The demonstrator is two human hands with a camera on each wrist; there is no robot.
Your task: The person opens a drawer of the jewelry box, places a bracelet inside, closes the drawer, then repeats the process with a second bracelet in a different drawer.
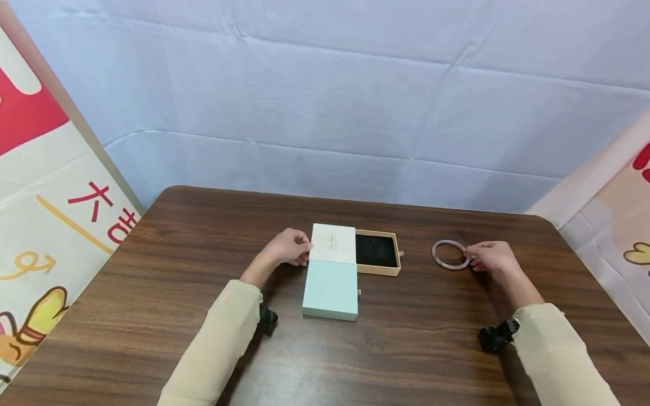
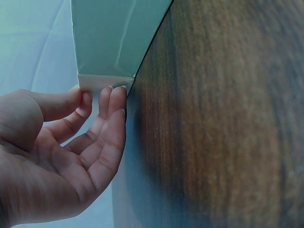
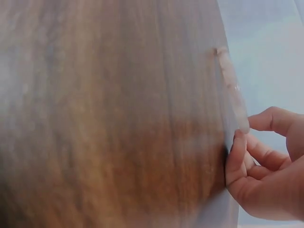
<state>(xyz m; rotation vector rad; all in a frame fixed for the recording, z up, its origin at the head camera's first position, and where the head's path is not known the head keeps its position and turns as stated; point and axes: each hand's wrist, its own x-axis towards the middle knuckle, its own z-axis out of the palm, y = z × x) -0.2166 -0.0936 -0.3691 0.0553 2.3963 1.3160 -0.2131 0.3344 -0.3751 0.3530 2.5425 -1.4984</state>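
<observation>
A pale translucent bangle [image 1: 451, 255] is at the right of the table; my right hand [image 1: 492, 258] pinches its right edge between thumb and fingers. The right wrist view shows the bangle [image 3: 232, 88] edge-on at the fingertips. Left of it, a white jewelry box sleeve [image 1: 332, 243] has its drawer [image 1: 377, 251] pulled out to the right, showing a black lining. My left hand [image 1: 290, 247] touches the sleeve's left side with loosely bent fingers. A mint-green box [image 1: 331, 288] lies against the sleeve's near side, a small tab at its right.
The boxes and bangle are on a dark wood table [image 1: 406, 344]. Behind its far edge hangs a pale blue cloth [image 1: 325, 113]. Printed banners [image 1: 56, 225] stand at both sides. A small black camera is worn on each wrist.
</observation>
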